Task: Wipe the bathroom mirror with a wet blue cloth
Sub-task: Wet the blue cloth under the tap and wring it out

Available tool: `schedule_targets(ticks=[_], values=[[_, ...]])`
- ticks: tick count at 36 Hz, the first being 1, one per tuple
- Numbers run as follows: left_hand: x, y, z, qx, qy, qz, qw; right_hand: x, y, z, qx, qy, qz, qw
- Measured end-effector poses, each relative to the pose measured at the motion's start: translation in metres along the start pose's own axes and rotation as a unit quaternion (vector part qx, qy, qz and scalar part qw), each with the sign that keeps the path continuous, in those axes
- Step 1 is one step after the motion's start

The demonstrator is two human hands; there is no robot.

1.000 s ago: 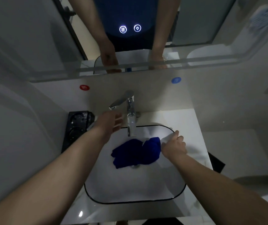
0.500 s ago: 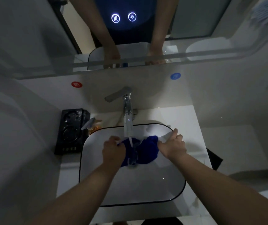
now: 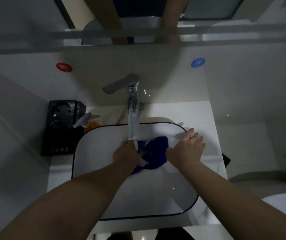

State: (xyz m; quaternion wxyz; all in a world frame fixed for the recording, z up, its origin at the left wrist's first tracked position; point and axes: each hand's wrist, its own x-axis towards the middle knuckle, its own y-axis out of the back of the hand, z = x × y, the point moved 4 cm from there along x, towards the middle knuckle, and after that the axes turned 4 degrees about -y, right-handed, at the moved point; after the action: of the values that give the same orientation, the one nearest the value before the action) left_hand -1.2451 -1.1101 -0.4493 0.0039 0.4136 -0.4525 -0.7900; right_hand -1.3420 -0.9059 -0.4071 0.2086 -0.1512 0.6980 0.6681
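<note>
Head view: the blue cloth (image 3: 156, 153) lies bunched in the sink basin (image 3: 80, 146) between the two hands, touching both; the left hand (image 3: 125, 157) has its fingers curled down onto the cloth and grips it, a fold showing under its wrist; the right hand (image 3: 186, 149) lies flat, fingers straight and spread over the basin's wall, thumb side against the cloth, holding nothing; a thin stream of water (image 3: 136, 146) falls from the chrome faucet (image 3: 133, 115) just beyond the left hand's knuckles onto the cloth; the white tabletop (image 3: 199, 115) runs beyond the right hand; well left of the left hand sits a black box (image 3: 61, 129), a spray nozzle (image 3: 82, 120) just beside it; on the wall beyond the hands are a red sticker (image 3: 64, 67) and a blue sticker (image 3: 197, 62), with the mirror (image 3: 35, 18) above them, reflecting both forearms
</note>
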Motion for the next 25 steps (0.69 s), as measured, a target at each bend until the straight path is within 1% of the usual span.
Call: schedule_targets(ticks=[1,2,3,4,5,6,7,10,12,14,16,17,19,20,22,24,25], values=[[0.002,-0.002,0.000,-0.010,0.000,-0.001,1.000,-0.004,0.006,-0.008,-0.003,0.040,0.039,0.998],[0.004,-0.004,0.000,-0.017,0.006,-0.004,1.000,-0.009,0.010,-0.019,0.007,0.107,0.092,0.990],[0.006,-0.004,0.000,-0.020,0.016,-0.008,1.000,-0.016,0.011,-0.032,0.027,0.182,0.138,0.973],[0.008,-0.004,0.000,-0.022,0.027,-0.008,0.999,-0.024,0.007,-0.045,0.062,0.241,0.164,0.955],[0.010,-0.004,0.001,-0.027,0.035,-0.007,0.999,-0.030,0.000,-0.056,0.104,0.271,0.171,0.941],[0.012,-0.005,0.001,-0.038,0.039,-0.008,0.998,-0.033,-0.012,-0.064,0.134,0.264,0.163,0.941],[0.012,-0.006,0.001,-0.049,0.046,-0.010,0.998,-0.033,-0.024,-0.070,0.145,0.229,0.143,0.952],[0.013,-0.008,0.000,-0.109,0.064,-0.009,0.992,-0.023,-0.052,-0.076,0.104,0.094,0.103,0.985],[0.015,-0.012,-0.003,-0.132,0.049,-0.003,0.990,-0.018,-0.065,-0.081,0.120,0.050,0.065,0.989],[0.016,-0.015,-0.004,-0.077,0.007,-0.004,0.997,-0.017,-0.078,-0.087,0.166,0.058,0.049,0.983],[0.013,-0.013,-0.003,-0.025,-0.029,-0.008,0.999,-0.018,-0.088,-0.090,0.198,0.098,0.068,0.973],[0.012,-0.012,-0.004,-0.018,-0.037,-0.008,0.999,-0.018,-0.092,-0.089,0.195,0.117,0.075,0.971],[0.009,-0.010,-0.006,-0.012,-0.052,-0.011,0.998,-0.015,-0.099,-0.086,0.135,0.164,0.061,0.975],[0.009,-0.008,-0.007,-0.015,-0.061,-0.013,0.998,-0.014,-0.099,-0.086,0.109,0.185,0.041,0.976],[0.008,-0.004,-0.009,-0.025,-0.079,-0.030,0.996,-0.010,-0.094,-0.089,0.103,0.210,-0.004,0.972],[0.008,-0.002,-0.009,-0.039,-0.123,-0.068,0.989,-0.006,-0.085,-0.094,0.112,0.202,-0.071,0.970],[0.012,-0.006,-0.013,-0.058,-0.132,-0.096,0.985,-0.003,-0.082,-0.097,0.127,0.183,-0.112,0.968]])
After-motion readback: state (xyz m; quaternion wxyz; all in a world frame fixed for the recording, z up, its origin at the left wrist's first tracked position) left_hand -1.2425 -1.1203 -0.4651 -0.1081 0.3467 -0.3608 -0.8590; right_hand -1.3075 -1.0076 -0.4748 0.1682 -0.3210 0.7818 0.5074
